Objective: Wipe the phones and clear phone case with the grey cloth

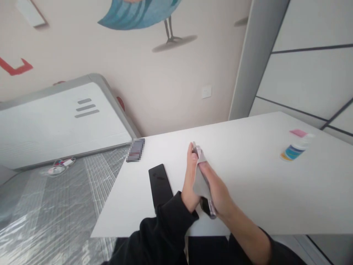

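Note:
Above the front of the white table [248, 176], my two hands are close together around a slim phone [211, 210], seen nearly edge-on with a pale pinkish rim and a dark face. A light grey cloth [202, 183] lies between my left hand [190, 180] and the phone, its upper part folded over the far end. My left hand presses the cloth with its fingers held straight and together. From the right, my right hand [220, 189] grips the phone, and its fingertips are mostly hidden by the cloth.
A flat black slab-like device [159, 182] lies left of my hands. A blurred dark box [136, 149] sits at the far left corner. On the right stands a white bottle [295, 149] with a blue and orange label, beside a pink piece [298, 132].

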Demonstrator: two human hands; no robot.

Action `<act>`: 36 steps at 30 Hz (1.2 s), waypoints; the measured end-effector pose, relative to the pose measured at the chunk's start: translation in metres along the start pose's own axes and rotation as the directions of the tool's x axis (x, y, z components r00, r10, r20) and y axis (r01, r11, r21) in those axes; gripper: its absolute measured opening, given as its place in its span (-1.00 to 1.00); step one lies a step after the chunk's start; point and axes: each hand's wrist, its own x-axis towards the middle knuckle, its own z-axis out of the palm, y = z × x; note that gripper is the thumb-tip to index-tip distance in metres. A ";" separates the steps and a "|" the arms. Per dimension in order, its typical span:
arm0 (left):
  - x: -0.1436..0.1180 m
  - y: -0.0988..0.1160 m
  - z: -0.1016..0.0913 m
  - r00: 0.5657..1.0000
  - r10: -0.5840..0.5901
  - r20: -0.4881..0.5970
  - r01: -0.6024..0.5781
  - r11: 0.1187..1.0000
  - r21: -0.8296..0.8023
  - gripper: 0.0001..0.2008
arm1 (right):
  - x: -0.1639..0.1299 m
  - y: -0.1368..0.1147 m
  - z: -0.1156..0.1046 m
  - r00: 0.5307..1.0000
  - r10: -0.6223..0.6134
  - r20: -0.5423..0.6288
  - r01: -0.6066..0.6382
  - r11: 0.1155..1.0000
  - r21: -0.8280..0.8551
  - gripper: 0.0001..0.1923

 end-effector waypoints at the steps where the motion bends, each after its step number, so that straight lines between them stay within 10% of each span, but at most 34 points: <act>1: 0.002 -0.001 -0.002 0.999 0.043 -0.027 -0.042 0.998 0.037 -0.41 | 0.006 0.002 -0.002 0.998 0.055 0.005 -0.055 0.998 0.001 -0.44; 6: 0.011 0.004 -0.022 0.984 0.147 -0.103 -0.124 0.971 0.203 -0.32 | 0.036 0.010 -0.010 0.977 0.212 0.029 -0.205 0.965 -0.167 -0.54; 10: -0.003 0.016 -0.058 0.993 0.110 0.052 -0.122 0.880 0.460 -0.20 | 0.051 0.023 -0.012 0.960 0.274 0.057 -0.247 0.925 -0.289 -0.55; 16: -0.065 0.022 -0.143 0.993 0.110 0.030 -0.064 0.320 0.945 -0.27 | 0.057 0.045 0.005 0.960 0.280 -0.017 -0.262 0.874 -0.409 -0.61; 22: -0.086 0.001 -0.177 0.986 0.060 0.157 -0.154 -0.046 0.987 0.07 | 0.050 0.052 0.022 0.963 0.268 -0.036 -0.242 0.793 -0.559 -0.67; 29: -0.072 0.003 -0.181 0.972 0.065 0.228 -0.224 -0.057 0.973 0.01 | 0.021 0.044 0.031 0.973 0.218 -0.071 -0.199 0.648 -0.735 -0.43; 36: -0.073 0.001 -0.185 0.963 0.099 0.250 -0.249 -0.019 0.968 0.13 | 0.002 0.054 0.030 0.999 -0.025 0.019 0.031 0.671 -0.741 -0.62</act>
